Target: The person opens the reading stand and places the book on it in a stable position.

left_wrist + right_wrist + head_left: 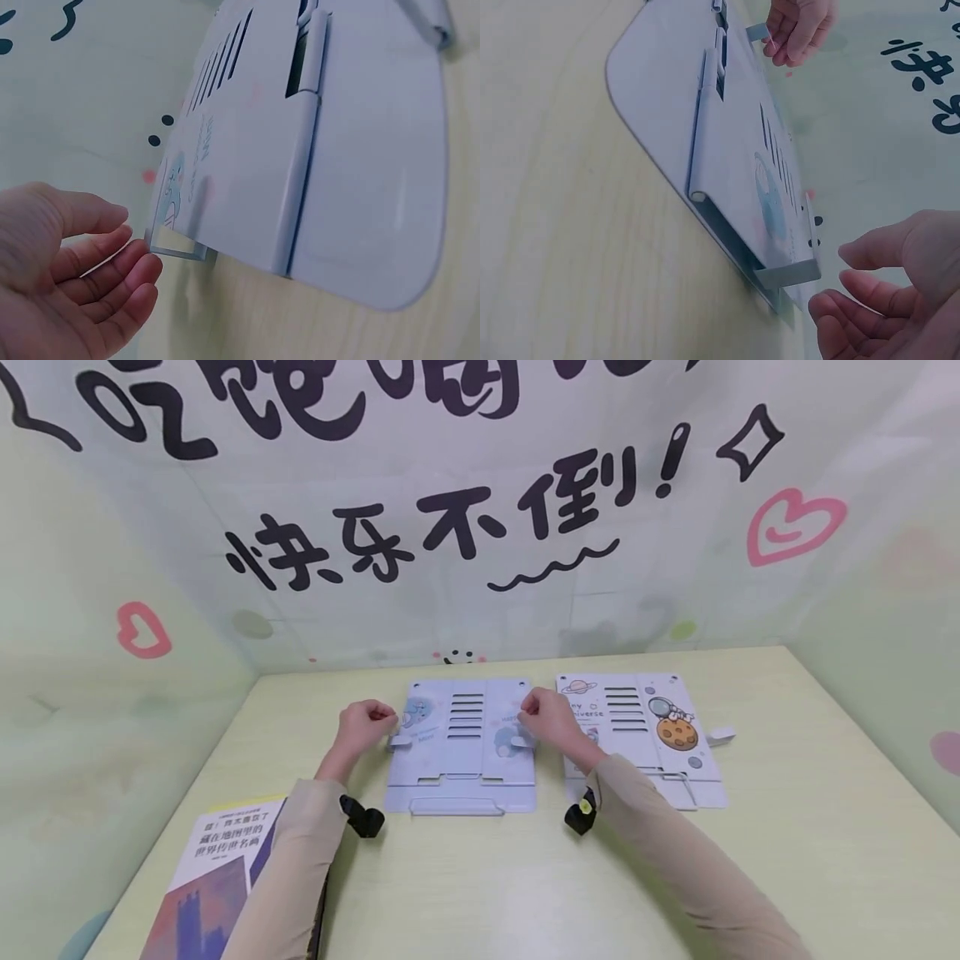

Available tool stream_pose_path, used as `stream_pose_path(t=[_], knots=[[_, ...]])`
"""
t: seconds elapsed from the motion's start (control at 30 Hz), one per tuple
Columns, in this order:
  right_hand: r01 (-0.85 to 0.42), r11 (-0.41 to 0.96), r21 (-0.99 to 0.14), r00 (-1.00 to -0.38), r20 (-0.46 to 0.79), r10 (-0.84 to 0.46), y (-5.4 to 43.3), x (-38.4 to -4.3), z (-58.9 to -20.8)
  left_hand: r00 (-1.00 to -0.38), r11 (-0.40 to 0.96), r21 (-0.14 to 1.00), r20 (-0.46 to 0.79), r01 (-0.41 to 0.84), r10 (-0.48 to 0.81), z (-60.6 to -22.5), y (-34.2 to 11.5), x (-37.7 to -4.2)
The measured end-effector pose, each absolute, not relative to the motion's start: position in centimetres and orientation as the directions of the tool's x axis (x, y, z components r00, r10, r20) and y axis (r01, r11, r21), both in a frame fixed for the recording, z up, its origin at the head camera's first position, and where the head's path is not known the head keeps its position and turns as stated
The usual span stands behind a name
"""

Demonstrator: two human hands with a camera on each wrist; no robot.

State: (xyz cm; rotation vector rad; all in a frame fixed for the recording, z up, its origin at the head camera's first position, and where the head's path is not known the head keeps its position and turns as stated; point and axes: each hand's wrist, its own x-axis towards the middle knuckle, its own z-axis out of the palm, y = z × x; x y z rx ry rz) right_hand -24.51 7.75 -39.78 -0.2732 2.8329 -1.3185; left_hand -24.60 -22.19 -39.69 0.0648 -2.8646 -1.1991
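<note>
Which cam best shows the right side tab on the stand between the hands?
Right wrist: the right side tab shows large and unobstructed at the edge of the stand, near the right hand. Head shows it too, but small, close by that hand; left wrist doesn't show it.

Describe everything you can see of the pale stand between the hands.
The pale lavender book stand looks like coated metal or plastic, with blue cartoon prints, slots, two top holes, side clips and a wire bar in front. Its hinged panel leans back, raised over its base, on the table. The left fingers and right fingers are beside the clips; contact is unclear.
</note>
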Motion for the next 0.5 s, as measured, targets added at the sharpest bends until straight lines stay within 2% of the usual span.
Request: stream_pose_path(t=[0.23,0.5], knots=[[-0.045,0.625,-0.779,-0.997,0.000,-0.072,7.6,-25.3,-40.2,-0.986,0.643,0.748,-0.123,-0.165,-0.110,-40.4,-22.2,-26.2],[0.038,0.629,-0.777,-0.996,-0.081,-0.040,7.5,-25.9,-40.5,-0.976,0.595,0.774,-0.180,-0.216,-0.120,-40.5,-21.4,-27.0]])
